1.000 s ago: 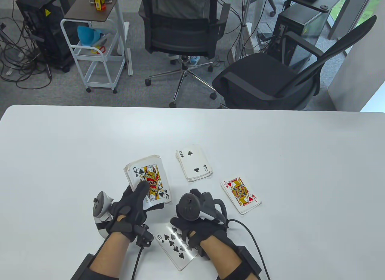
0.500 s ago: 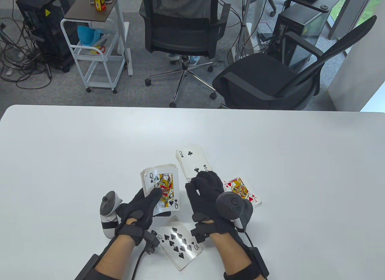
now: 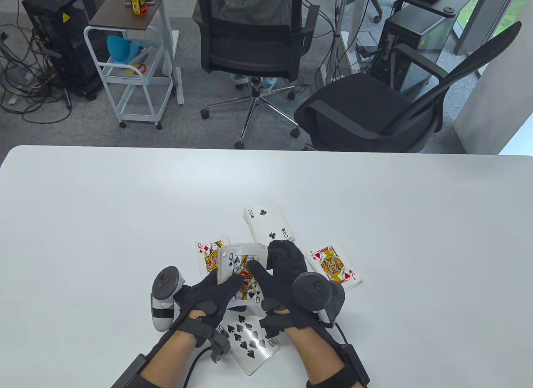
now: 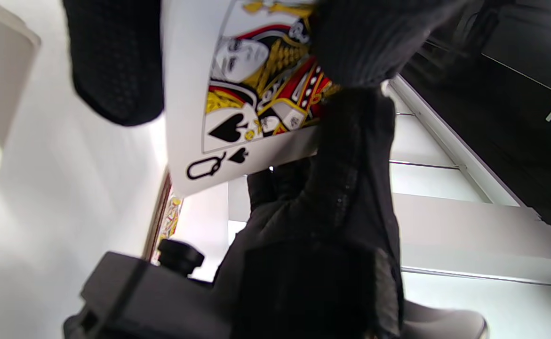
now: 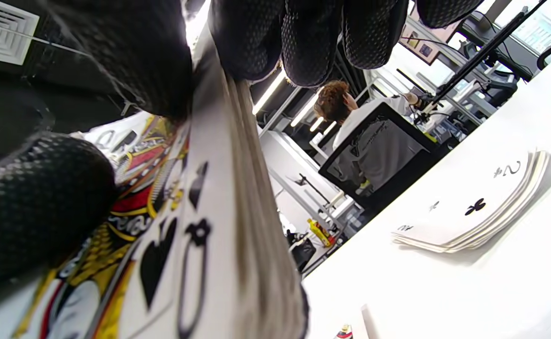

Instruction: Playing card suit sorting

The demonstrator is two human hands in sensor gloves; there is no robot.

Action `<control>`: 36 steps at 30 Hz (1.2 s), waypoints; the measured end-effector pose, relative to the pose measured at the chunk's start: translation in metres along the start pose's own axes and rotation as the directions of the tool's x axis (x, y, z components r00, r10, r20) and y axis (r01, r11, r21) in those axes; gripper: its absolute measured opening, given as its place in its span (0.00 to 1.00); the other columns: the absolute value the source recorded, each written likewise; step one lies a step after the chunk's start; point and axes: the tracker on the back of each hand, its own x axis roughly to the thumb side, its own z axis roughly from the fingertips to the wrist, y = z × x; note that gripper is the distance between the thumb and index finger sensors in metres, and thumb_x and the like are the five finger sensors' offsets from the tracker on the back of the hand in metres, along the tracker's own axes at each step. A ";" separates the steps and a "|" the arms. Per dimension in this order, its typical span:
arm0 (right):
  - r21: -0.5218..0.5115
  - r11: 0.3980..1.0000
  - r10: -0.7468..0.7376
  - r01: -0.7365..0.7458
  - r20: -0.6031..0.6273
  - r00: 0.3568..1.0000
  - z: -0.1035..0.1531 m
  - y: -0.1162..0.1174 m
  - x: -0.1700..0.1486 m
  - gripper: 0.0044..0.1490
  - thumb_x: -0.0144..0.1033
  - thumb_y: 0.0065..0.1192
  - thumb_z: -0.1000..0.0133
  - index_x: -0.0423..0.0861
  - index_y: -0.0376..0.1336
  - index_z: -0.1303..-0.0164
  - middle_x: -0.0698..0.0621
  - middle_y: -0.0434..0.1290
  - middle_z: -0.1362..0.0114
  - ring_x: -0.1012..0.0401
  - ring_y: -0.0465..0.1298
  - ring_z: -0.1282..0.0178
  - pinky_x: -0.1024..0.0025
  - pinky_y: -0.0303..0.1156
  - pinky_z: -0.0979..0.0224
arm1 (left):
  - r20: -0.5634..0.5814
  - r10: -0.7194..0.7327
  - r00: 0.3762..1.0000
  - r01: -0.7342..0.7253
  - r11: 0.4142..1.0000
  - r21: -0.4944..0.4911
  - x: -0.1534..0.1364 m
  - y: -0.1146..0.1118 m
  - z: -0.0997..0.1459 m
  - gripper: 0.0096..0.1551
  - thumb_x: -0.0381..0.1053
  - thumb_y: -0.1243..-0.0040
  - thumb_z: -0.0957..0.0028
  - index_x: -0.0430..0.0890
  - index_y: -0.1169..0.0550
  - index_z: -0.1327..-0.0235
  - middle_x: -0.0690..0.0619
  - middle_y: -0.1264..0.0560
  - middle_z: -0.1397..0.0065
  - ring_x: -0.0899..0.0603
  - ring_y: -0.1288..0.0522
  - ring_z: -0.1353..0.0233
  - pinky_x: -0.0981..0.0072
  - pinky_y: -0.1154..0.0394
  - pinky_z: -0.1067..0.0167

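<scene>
My left hand [image 3: 216, 288] holds the deck [image 3: 210, 254], whose uncovered face card is the queen of diamonds. My right hand [image 3: 270, 259] pinches the queen of spades [image 3: 239, 271], thumb on its face and fingers over its far edge; the card is bowed and shifted right off the deck. It also shows in the left wrist view [image 4: 237, 108] and the right wrist view [image 5: 171, 245], next to the stack's edge [image 5: 256, 226]. On the white table [image 3: 104, 217] lie the ten of spades [image 3: 250, 342], a clubs pile topped by the two [image 3: 268, 225] and a hearts pile topped by the jack [image 3: 333, 269].
Two office chairs [image 3: 254, 38] [image 3: 374, 108] and a white cart [image 3: 133, 63] stand beyond the table's far edge. The clubs pile also shows in the right wrist view [image 5: 477, 212]. The ten of spades lies near the front edge, partly under my wrists.
My right hand left the ten of spades on the table, came over to the deck and took hold of the queen of spades. The queen of diamonds now shows beneath. My left hand moved right.
</scene>
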 end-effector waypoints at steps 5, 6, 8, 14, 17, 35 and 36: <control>-0.013 0.998 -0.061 0.061 0.009 0.998 -0.001 0.000 0.000 0.25 0.44 0.69 0.41 0.36 0.68 0.47 0.38 0.66 0.26 0.36 0.61 0.22 0.29 0.52 0.26 | 0.005 0.002 1.000 -0.002 1.000 0.005 0.001 0.002 0.001 0.32 0.62 0.34 0.40 0.53 0.30 0.26 0.53 0.23 0.28 0.40 0.18 0.33 0.54 0.13 0.48; -0.014 0.998 -0.062 0.062 0.012 0.998 -0.001 0.000 0.000 0.25 0.43 0.68 0.41 0.36 0.68 0.47 0.38 0.66 0.26 0.36 0.61 0.22 0.29 0.52 0.26 | 0.005 0.005 1.000 -0.005 1.000 0.005 0.001 0.002 0.001 0.32 0.62 0.34 0.40 0.53 0.31 0.26 0.53 0.24 0.28 0.40 0.18 0.33 0.54 0.13 0.48; -0.023 0.997 -0.067 0.068 0.025 0.997 -0.001 0.000 -0.001 0.24 0.43 0.66 0.40 0.36 0.69 0.46 0.38 0.67 0.26 0.36 0.62 0.22 0.30 0.53 0.26 | 0.004 0.025 1.000 -0.025 1.000 -0.004 0.001 0.002 0.000 0.33 0.63 0.35 0.39 0.53 0.31 0.26 0.53 0.24 0.27 0.40 0.18 0.33 0.55 0.13 0.48; -0.004 0.995 -0.100 0.100 0.032 0.994 -0.001 0.002 -0.002 0.29 0.49 0.71 0.42 0.39 0.67 0.43 0.39 0.67 0.26 0.36 0.61 0.22 0.29 0.51 0.26 | 0.002 0.053 0.999 -0.053 0.998 -0.015 0.002 0.003 0.000 0.33 0.62 0.34 0.39 0.53 0.31 0.25 0.53 0.24 0.27 0.40 0.18 0.33 0.54 0.14 0.48; -0.009 0.998 -0.067 0.068 0.041 0.997 -0.001 0.002 -0.001 0.26 0.47 0.71 0.42 0.39 0.68 0.46 0.40 0.67 0.27 0.37 0.61 0.22 0.29 0.52 0.26 | -0.001 0.050 0.999 -0.050 0.999 -0.015 0.002 0.004 0.000 0.33 0.63 0.34 0.39 0.53 0.31 0.25 0.53 0.24 0.27 0.40 0.18 0.33 0.55 0.13 0.48; -0.031 0.996 -0.092 0.089 -0.115 0.989 -0.012 -0.022 -0.031 0.23 0.41 0.68 0.39 0.39 0.73 0.43 0.39 0.67 0.25 0.35 0.60 0.21 0.28 0.50 0.26 | 0.102 0.239 0.966 -0.248 0.964 0.096 0.013 0.031 0.007 0.33 0.65 0.38 0.38 0.53 0.32 0.25 0.52 0.25 0.26 0.40 0.19 0.32 0.54 0.14 0.46; -0.002 0.996 -0.090 0.090 -0.143 0.986 -0.014 -0.023 -0.033 0.23 0.41 0.68 0.39 0.38 0.73 0.43 0.38 0.67 0.25 0.35 0.59 0.21 0.28 0.50 0.26 | 0.118 0.251 0.961 -0.264 0.959 0.104 0.015 0.034 0.008 0.33 0.65 0.38 0.38 0.53 0.32 0.24 0.52 0.25 0.26 0.40 0.19 0.32 0.54 0.14 0.46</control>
